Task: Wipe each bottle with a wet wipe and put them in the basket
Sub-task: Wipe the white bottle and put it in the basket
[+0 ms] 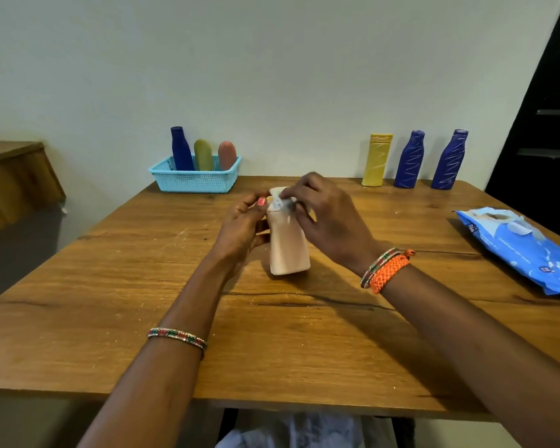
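wooden table (110,286) against a plain pale wall. my left hand (244,226) grips the peach bottle (288,250) by its neck, bottle upright at mid-table. my right hand (324,215) pinches a wet wipe (280,198) against the bottle's cap. blue basket (194,181) at the back left holds a blue bottle (181,150), an olive one (203,155) and a reddish one (227,155). yellow bottle (376,160) and two scuffed blue bottles (409,160) (449,160) stand back right. wipes pack (524,250) lies at the right edge.
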